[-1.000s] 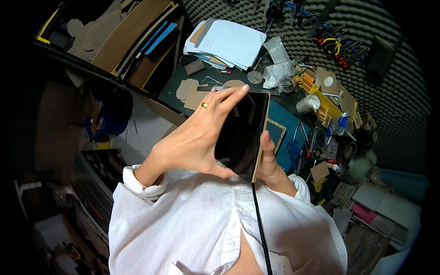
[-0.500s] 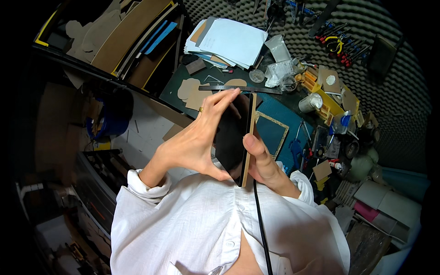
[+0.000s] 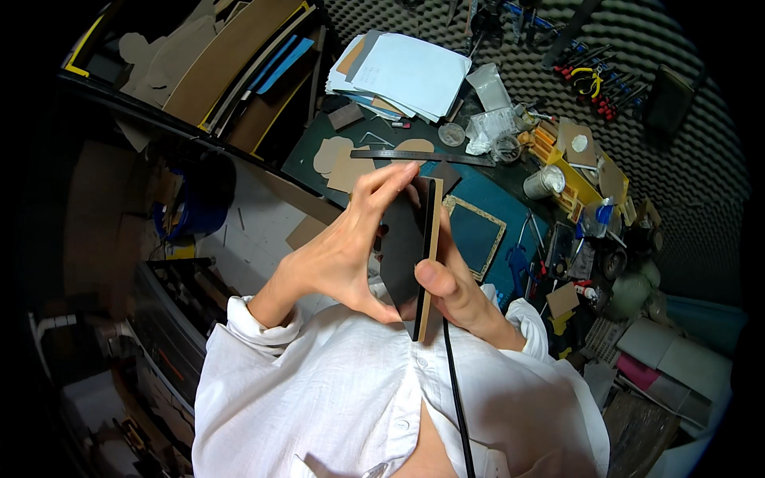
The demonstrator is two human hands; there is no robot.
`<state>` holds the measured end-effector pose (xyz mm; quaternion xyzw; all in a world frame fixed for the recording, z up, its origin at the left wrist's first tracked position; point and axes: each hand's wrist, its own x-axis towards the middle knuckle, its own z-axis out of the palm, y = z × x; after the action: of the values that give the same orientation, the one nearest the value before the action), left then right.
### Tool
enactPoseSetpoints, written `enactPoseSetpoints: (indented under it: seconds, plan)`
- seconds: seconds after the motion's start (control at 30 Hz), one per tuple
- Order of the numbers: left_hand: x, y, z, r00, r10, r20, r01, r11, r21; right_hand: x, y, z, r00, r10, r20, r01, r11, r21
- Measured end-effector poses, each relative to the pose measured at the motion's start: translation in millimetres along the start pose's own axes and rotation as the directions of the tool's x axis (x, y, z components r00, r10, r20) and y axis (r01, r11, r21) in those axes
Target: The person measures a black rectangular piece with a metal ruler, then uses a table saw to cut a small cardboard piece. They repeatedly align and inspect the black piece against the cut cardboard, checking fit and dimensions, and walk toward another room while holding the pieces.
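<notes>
Nearer me than the ruler (image 3: 422, 157), the black panel (image 3: 402, 255) has turned more edge-on, presenting its tan edge (image 3: 434, 231), clamped in my right hand (image 3: 460, 293); whether my spread left hand (image 3: 343, 255) grips it, I cannot tell

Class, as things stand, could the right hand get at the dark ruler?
Probably not without letting go: the right hand is holding the black-faced panel, though nothing covers the right end of the dark ruler.

The right hand (image 3: 464, 296) is partly hidden by the panel (image 3: 404, 255); the cable (image 3: 455, 390) is cut off by the lower edge.
</notes>
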<state>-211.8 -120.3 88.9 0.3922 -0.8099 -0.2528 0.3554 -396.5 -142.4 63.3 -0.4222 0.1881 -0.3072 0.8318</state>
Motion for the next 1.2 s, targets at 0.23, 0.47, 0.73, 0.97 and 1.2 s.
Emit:
enactPoseSetpoints:
  seconds: [0.23, 0.47, 0.73, 0.97, 1.2]
  plan:
    - [-3.2, 2.9, 5.1, 0.996, 0.068, -0.057, -0.068, 0.998, 0.007, -1.1, -5.0, 1.3, 0.999, -0.027, 0.043, 0.029, 0.998, -0.055]
    - [-4.6, 9.4, 4.9, 0.989, 0.125, -0.085, -0.119, 0.990, 0.077, -6.3, -8.6, 2.7, 0.997, -0.017, 0.070, 0.022, 0.997, -0.077]
    - [-7.5, 9.2, 8.4, 0.985, 0.147, -0.095, -0.140, 0.987, 0.079, -5.8, -4.9, -1.1, 0.993, -0.024, 0.118, 0.037, 0.994, -0.102]
    - [-10.3, 8.5, 6.5, 0.994, 0.081, -0.071, -0.077, 0.995, 0.059, -5.3, -8.0, 0.9, 0.995, 0.013, 0.099, -0.006, 0.997, -0.077]
    - [-13.2, -16.9, 16.5, 0.985, 0.119, -0.125, -0.141, 0.973, -0.181, 0.4, 0.2, -3.7, 0.999, 0.047, -0.002, -0.047, 0.995, -0.087]
